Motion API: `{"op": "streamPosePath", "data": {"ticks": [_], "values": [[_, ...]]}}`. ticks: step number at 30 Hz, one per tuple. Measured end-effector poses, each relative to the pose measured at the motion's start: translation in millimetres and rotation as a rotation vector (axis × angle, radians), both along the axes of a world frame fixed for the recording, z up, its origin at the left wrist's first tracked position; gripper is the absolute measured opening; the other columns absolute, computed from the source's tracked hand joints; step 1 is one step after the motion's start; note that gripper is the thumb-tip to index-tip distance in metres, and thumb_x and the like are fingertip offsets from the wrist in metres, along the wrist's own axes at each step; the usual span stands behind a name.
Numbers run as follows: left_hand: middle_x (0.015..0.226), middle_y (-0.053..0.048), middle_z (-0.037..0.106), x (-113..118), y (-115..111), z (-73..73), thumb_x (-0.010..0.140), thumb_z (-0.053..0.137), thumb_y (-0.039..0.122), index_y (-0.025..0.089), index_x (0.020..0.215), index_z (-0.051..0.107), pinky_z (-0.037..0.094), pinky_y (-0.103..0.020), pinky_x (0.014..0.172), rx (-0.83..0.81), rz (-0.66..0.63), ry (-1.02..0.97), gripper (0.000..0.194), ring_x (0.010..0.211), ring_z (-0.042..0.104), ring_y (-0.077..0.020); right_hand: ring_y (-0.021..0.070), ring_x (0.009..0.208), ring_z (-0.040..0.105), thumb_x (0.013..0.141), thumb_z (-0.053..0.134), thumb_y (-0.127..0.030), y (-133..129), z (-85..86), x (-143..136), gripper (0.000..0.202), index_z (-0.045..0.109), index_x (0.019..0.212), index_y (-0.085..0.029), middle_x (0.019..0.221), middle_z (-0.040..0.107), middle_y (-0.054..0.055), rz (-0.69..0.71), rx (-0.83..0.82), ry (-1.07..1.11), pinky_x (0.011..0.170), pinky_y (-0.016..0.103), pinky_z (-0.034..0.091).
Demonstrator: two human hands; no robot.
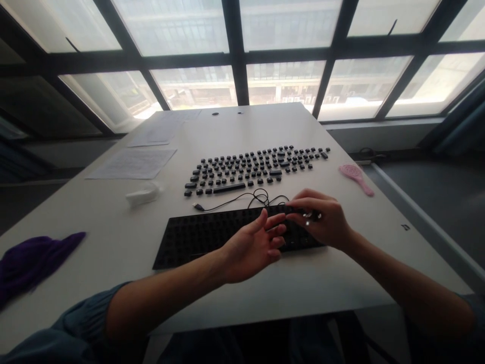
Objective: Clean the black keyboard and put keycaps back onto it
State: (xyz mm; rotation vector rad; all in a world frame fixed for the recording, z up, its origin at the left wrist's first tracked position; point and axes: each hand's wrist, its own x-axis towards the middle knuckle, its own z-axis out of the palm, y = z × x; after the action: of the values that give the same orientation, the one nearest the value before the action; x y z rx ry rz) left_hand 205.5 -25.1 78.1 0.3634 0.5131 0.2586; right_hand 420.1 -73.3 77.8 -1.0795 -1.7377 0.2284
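Note:
A black keyboard base (197, 230) lies near the front of the table, its right half partly covered by my hands. My left hand (253, 245) is over it, palm turned up, fingers loosely curled and apart, with nothing in it that I can see. Close to its fingertips, my right hand (322, 215) is closed in a pinch around something small and dark. Shiny metal bits show by its palm, too unclear to name. Behind the base, many loose black keycaps (242, 169) stand in rows, laid out like a keyboard. A thin black cable (227, 202) with a USB plug coils between them.
A pink hairbrush (355, 175) lies at the table's right edge. At left are paper sheets (132, 163), a whitish translucent item (144, 194) and a purple cloth (38, 258). A small dark piece (405, 227) lies at right. Windows stand beyond the white table (341, 283).

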Motion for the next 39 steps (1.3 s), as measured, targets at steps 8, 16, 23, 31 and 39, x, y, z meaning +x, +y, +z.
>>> {"op": "streamPosePath", "data": {"ticks": [8, 16, 23, 31, 39], "values": [[0.096, -0.006, 0.055, -17.0, 6.6, 7.9, 0.099, 0.054, 0.053, 0.019, 0.116, 0.068, 0.037, -0.025, 0.061, 0.022, 0.018, 0.028, 0.04, 0.073, 0.048, -0.0135, 0.0166, 0.068, 0.061, 0.085, 0.074, -0.035, 54.3, -24.7, 66.1, 0.024, 0.079, 0.098, -0.016, 0.085, 0.074, 0.007, -0.304, -0.22, -0.085, 0.061, 0.029, 0.048], [0.079, 0.0, 0.051, -47.0, 38.3, -9.3, 0.091, 0.071, 0.022, 0.02, 0.122, 0.068, 0.037, -0.023, 0.06, 0.436, 0.112, 0.188, 0.032, 0.068, 0.045, -0.0095, 0.021, 0.072, 0.067, 0.077, 0.073, -0.032, 106.3, -63.2, 99.2, 0.026, 0.081, 0.094, -0.013, 0.085, 0.079, 0.01, -0.332, -0.445, -0.118, 0.069, 0.031, 0.05], [0.096, -0.008, 0.059, -95.1, 63.9, -22.0, 0.087, 0.075, 0.029, 0.02, 0.109, 0.076, 0.044, -0.027, 0.063, 0.454, 0.182, 0.116, 0.024, 0.079, 0.052, -0.0154, 0.0204, 0.08, 0.068, 0.08, 0.073, -0.031, 131.8, -77.8, 102.5, 0.023, 0.081, 0.097, -0.017, 0.095, 0.078, 0.008, -0.28, -0.477, -0.187, 0.077, 0.031, 0.051], [0.082, -0.005, 0.054, -104.3, 73.1, -18.5, 0.089, 0.071, 0.03, 0.018, 0.103, 0.076, 0.045, -0.026, 0.061, 0.449, 0.219, 0.057, 0.019, 0.07, 0.048, -0.0144, 0.0205, 0.085, 0.067, 0.084, 0.073, -0.028, 137.7, -82.2, 98.4, 0.027, 0.079, 0.108, -0.018, 0.099, 0.073, 0.007, -0.301, -0.467, -0.265, 0.081, 0.032, 0.05], [0.083, -0.005, 0.06, -110.7, 77.7, -18.3, 0.09, 0.071, 0.037, 0.022, 0.106, 0.076, 0.047, -0.026, 0.063, 0.603, 0.204, 0.127, 0.023, 0.073, 0.053, -0.0159, 0.0208, 0.087, 0.066, 0.084, 0.075, -0.03, 139.6, -86.6, 100.1, 0.033, 0.078, 0.114, -0.018, 0.1, 0.072, 0.007, -0.312, -0.435, -0.281, 0.083, 0.032, 0.05]]}}
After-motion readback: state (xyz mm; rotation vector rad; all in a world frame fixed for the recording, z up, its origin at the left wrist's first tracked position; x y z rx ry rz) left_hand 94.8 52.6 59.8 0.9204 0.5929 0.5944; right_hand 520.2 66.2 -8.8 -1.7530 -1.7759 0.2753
